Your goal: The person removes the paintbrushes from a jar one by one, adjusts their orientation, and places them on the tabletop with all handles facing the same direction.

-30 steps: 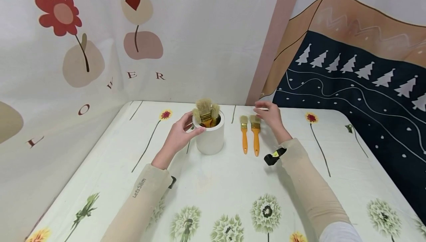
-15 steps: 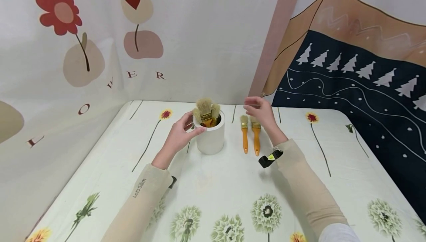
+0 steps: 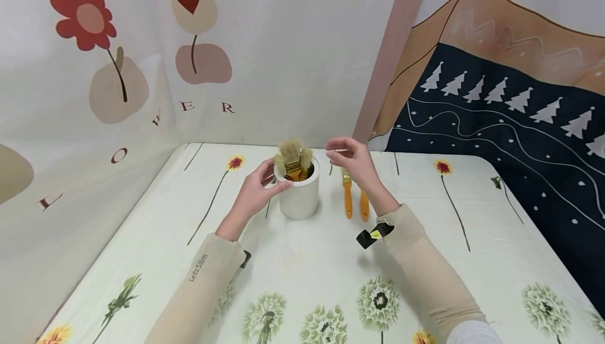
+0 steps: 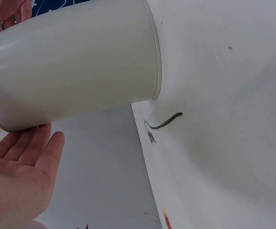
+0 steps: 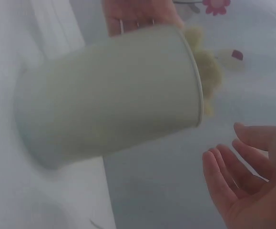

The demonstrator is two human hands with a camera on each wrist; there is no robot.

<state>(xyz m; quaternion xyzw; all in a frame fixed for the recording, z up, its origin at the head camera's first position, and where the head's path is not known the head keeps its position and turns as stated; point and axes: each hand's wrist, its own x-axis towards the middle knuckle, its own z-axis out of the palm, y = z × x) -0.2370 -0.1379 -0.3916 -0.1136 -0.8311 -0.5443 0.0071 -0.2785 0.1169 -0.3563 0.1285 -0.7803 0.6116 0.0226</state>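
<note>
White and cylindrical, a pot (image 3: 299, 202) stood upright toward the far side of a table (image 3: 288, 281), holding a cluster of paintbrushes (image 3: 290, 156) with their pale bristles up above the rim. A person's left hand (image 3: 255, 189) held the pot at its left side, close to the top, the grip spread wide, with the thumb reaching round to the front just below the rim and the fingers against the wall on the other side.

The right hand (image 3: 352, 157) hung raised to the right of the pot, well apart from it, its grip partly open, fingers loosely bent and holding nothing. Beneath that hand and forearm, two more brushes lay side by side on the cloth, handles toward the person: a narrow brush (image 3: 348, 197), its bristles partly hidden by the hand, and a wide brush (image 3: 364, 207), of which only the orange handle showed.

Beige sleeves (image 3: 189, 286) covered both forearms, and a black device (image 3: 373, 236) sat at the right wrist. Flowers and dandelion heads patterned the tablecloth. Behind stretched a pale backdrop (image 3: 283, 60) printed with a red flower and letters, beside a dark panel (image 3: 472, 123) lined with white trees.
</note>
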